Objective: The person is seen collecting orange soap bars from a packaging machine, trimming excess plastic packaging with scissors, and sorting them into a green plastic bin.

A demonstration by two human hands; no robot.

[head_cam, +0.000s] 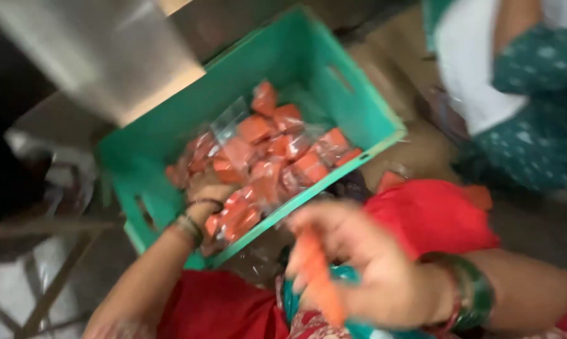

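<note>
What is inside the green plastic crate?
The green crate holds many orange blocks in clear wrappers. The left hand reaches in among them. The pile covers the bottom there; what lies beneath is hidden.

One green crate (365,113) sits at about 11 o'clock. It holds a heap of orange packets (264,157) in clear wrap, roughly fifteen, though blur prevents an exact count. One more orange piece (318,276) is at 6 o'clock. Two hands: left (211,191), right (359,263). Green bangles (475,295) number about two.
</note>
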